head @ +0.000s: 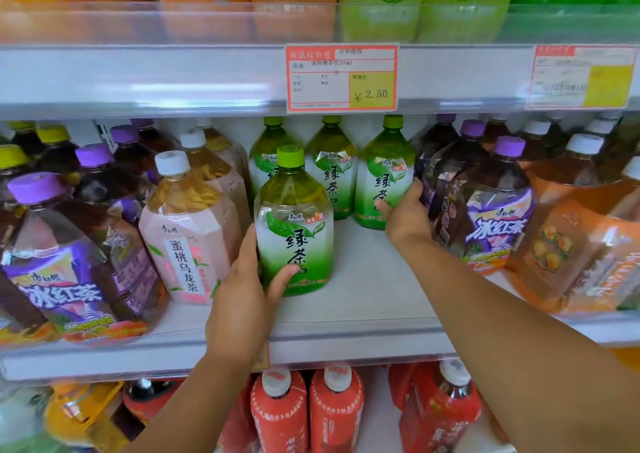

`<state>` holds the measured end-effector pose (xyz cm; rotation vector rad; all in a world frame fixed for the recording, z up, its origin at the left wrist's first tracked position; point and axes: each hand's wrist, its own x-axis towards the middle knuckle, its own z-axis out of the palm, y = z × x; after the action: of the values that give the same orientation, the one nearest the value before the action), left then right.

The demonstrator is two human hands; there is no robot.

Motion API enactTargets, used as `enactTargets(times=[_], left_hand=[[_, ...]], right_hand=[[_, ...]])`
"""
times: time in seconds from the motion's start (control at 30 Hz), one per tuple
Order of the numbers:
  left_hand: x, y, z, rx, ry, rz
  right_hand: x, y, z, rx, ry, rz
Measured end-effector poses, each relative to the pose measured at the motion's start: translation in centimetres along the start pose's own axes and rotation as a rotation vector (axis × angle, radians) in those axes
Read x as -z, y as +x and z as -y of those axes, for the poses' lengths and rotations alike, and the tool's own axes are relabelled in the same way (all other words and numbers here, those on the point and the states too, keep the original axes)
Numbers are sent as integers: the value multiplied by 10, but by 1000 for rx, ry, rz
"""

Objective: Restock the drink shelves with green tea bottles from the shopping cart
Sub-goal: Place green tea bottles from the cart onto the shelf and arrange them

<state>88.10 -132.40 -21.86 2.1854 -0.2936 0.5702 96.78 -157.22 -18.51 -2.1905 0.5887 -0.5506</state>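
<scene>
Grips a green tea bottle (294, 224) upright at frame centre with the left hand (242, 289), thumb curled across its label, on the white shelf (367, 289). Curls the right hand (405, 217) round a second bottle (384, 172), right of centre, farther back. Price tag (341, 78) above; red bottles (278, 414) below.

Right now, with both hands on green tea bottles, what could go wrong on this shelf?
The left hand grips the front green tea bottle close beside the peach oolong bottle; sliding it could bump that one.
The right hand holds the rear right green tea bottle, its fingers squeezed beside a purple-capped bottle, which might get pushed or tipped.
</scene>
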Motion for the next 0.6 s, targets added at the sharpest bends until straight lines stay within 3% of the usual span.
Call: enactTargets(times=[0.2,0.33,0.6], left_hand=[[0,-1,0,8,-10,0],[-1,-1,0,9,-12,-2],[-4,1,5,31,-22,6]], right_hand=[[3,-32,-11,139,-28,-141],[-1,-57,-14,340,-43,54],[6,-32,-14,209,-229,229]])
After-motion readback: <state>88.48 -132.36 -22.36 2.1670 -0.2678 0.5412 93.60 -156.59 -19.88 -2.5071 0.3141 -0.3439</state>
